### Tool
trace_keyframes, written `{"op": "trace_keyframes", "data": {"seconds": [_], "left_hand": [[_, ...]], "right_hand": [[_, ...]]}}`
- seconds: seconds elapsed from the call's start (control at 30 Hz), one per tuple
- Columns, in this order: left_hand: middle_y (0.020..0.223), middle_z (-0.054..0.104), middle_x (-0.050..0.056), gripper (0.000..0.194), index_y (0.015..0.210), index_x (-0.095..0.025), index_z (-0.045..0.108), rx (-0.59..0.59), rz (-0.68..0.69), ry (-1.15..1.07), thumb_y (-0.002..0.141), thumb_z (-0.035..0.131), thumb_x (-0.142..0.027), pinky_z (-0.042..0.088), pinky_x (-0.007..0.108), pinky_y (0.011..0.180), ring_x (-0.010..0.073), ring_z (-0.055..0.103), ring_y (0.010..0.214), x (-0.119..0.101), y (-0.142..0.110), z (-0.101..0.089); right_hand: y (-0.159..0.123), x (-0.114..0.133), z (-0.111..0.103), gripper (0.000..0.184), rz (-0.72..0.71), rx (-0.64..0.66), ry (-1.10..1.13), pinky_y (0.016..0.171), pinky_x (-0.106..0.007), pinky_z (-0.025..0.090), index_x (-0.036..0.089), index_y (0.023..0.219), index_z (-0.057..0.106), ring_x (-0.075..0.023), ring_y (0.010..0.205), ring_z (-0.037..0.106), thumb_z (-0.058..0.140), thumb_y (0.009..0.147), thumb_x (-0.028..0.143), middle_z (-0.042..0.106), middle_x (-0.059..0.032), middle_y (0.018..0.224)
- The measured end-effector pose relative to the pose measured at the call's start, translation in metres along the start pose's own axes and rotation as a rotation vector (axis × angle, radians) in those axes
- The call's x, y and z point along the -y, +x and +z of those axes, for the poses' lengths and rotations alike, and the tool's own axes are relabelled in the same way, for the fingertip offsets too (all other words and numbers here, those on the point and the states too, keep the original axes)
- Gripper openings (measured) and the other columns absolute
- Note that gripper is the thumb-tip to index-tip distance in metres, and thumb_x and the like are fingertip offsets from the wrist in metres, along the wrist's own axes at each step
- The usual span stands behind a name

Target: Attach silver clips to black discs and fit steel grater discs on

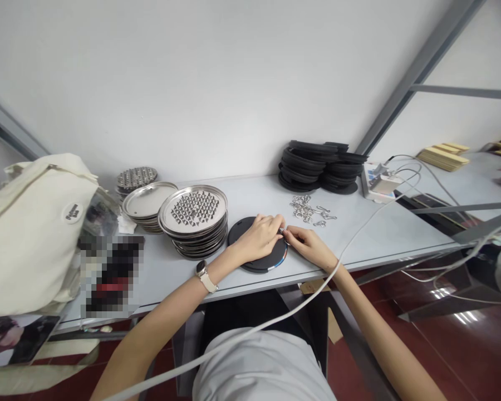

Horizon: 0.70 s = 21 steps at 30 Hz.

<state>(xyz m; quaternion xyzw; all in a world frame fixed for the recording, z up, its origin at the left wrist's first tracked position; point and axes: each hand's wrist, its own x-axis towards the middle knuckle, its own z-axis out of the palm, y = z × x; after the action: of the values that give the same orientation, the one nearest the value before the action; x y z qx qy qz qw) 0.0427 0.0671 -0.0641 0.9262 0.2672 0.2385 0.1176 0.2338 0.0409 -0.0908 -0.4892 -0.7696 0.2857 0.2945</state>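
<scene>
A round black disc (244, 229) with a strip of blue, red and white along its near right edge lies flat at the front of the table. Across its top reaches my left hand (262, 236), fingers bent and closed at the disc's right rim. My right hand (308, 245) meets it there, thumb and forefinger pinched on a small metal piece at the rim; its exact shape is hidden by the fingers. Just behind my right hand lies a loose pile of small metal clasps (303, 209).
Left of the disc stand stacks of round metal plates (194, 236), the top one studded. Black discs (303, 164) are piled by the wall. A power strip (376, 184) sits at right, and a white cable (350, 239) crosses before me. A cream bag (29, 234) stands far left.
</scene>
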Motion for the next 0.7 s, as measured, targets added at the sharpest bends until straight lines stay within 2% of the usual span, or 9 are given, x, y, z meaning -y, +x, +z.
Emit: {"op": "trace_keyframes", "data": {"seconds": [0.33, 0.57, 0.63, 0.7], "left_hand": [[0.098, 0.059, 0.006, 0.012, 0.100, -0.018, 0.040, 0.001, 0.006, -0.008, 0.091, 0.045, -0.013, 0.038, 0.036, 0.087, 0.0215, 0.056, 0.090, 0.000, 0.000, 0.000], [0.106, 0.061, 0.008, 0.015, 0.106, -0.017, 0.043, 0.009, -0.029, -0.029, 0.091, 0.047, -0.016, 0.037, 0.039, 0.094, 0.0229, 0.057, 0.101, 0.002, 0.000, 0.001], [0.109, 0.061, 0.008, 0.016, 0.108, -0.017, 0.045, -0.005, -0.050, -0.065, 0.092, 0.047, -0.019, 0.037, 0.040, 0.096, 0.0230, 0.057, 0.104, 0.002, 0.001, -0.003], [0.109, 0.062, 0.009, 0.014, 0.105, -0.017, 0.051, -0.054, -0.077, -0.139, 0.094, 0.046, -0.023, 0.037, 0.041, 0.098, 0.0230, 0.056, 0.107, -0.005, 0.002, -0.017]], "right_hand": [[0.000, 0.001, 0.000, 0.038, -0.001, -0.007, 0.000, 0.057, -0.025, 0.030, 0.019, 0.066, 0.039, -0.0118, 0.058, 0.037, 0.038, 0.097, 0.042, 0.039, 0.0034, 0.060], [0.000, 0.000, 0.000, 0.038, 0.002, -0.007, 0.001, 0.056, -0.026, 0.031, 0.019, 0.067, 0.041, -0.0120, 0.058, 0.039, 0.038, 0.097, 0.042, 0.041, 0.0029, 0.060], [0.000, 0.000, 0.000, 0.039, 0.001, -0.009, 0.005, 0.056, -0.026, 0.031, 0.019, 0.066, 0.041, -0.0121, 0.057, 0.039, 0.038, 0.097, 0.043, 0.041, 0.0029, 0.060], [0.000, 0.000, 0.000, 0.039, 0.000, -0.013, 0.014, 0.056, -0.026, 0.032, 0.019, 0.067, 0.042, -0.0124, 0.057, 0.039, 0.038, 0.096, 0.045, 0.042, 0.0024, 0.060]]}}
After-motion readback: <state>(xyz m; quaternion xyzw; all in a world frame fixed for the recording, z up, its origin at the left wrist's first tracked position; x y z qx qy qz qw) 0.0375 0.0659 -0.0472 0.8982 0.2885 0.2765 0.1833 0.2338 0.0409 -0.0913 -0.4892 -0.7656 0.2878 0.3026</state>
